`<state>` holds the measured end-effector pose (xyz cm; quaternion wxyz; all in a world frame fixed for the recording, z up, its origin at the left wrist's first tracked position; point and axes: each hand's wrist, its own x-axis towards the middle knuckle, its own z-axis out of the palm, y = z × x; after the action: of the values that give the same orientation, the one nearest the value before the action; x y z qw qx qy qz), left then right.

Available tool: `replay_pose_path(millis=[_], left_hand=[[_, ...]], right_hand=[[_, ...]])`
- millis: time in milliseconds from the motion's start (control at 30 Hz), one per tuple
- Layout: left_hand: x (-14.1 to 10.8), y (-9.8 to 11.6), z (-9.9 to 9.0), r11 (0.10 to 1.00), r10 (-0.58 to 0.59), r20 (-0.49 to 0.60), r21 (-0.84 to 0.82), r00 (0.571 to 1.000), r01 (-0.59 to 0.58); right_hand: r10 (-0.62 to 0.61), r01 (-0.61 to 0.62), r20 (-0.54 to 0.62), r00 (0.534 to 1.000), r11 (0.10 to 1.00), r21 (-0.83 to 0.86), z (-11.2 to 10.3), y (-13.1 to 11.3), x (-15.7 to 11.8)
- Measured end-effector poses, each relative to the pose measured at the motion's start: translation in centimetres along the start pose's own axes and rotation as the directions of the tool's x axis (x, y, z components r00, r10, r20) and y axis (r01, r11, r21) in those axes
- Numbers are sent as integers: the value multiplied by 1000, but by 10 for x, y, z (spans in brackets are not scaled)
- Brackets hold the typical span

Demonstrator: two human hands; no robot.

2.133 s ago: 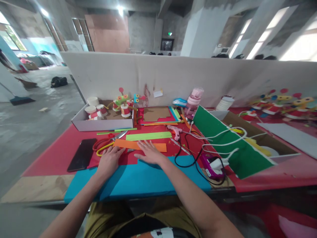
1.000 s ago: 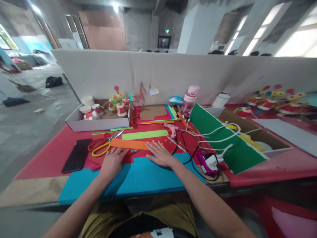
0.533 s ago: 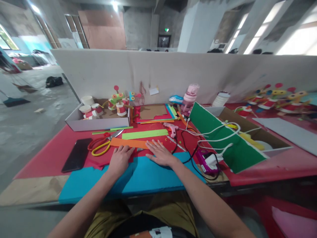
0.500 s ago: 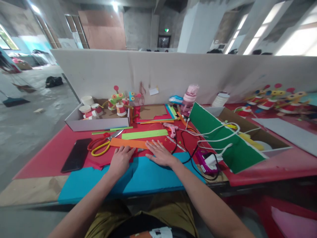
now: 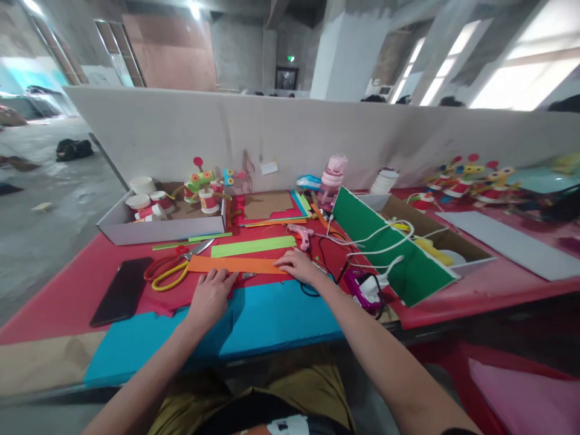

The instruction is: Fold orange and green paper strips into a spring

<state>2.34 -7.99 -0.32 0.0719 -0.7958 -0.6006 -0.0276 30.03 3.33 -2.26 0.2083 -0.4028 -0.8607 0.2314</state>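
An orange paper strip (image 5: 247,264) lies crosswise on the red table covering. My left hand (image 5: 212,296) rests flat beside its lower left edge, fingers stretched out. At the strip's right end, the fingers of my right hand (image 5: 299,266) are drawn together on the paper. Just beyond is a light green paper strip (image 5: 254,246). Scissors (image 5: 170,273) with red and yellow handles lie left of the orange strip, blades partly beside its end. A pink hot glue gun (image 5: 302,234) rests beyond my right hand. Blue sheet (image 5: 276,317) lies under my wrists.
A black phone (image 5: 122,291) lies at left. Behind it, an open box (image 5: 165,229) holds paper cups and a paper figure. On the right are a purple power strip (image 5: 362,290) with cables, a green-sided box (image 5: 389,260) and a pink bottle (image 5: 333,178).
My right hand has gone from lying spread over the strip to fingers closed together at its right end. My left hand stays near the lower edge. The view has turned slightly right.
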Motion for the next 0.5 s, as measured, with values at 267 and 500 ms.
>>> replay_pose_path(millis=[267,500], left_hand=[[-3,10,1,1000,-5,27,-28,1000,6],[-2,13,1,1000,-11,8,-15,1000,11]], right_hand=[[67,-69,59,996,997,38,3,8,7],[40,-38,68,997,999,-37,0,6,9]])
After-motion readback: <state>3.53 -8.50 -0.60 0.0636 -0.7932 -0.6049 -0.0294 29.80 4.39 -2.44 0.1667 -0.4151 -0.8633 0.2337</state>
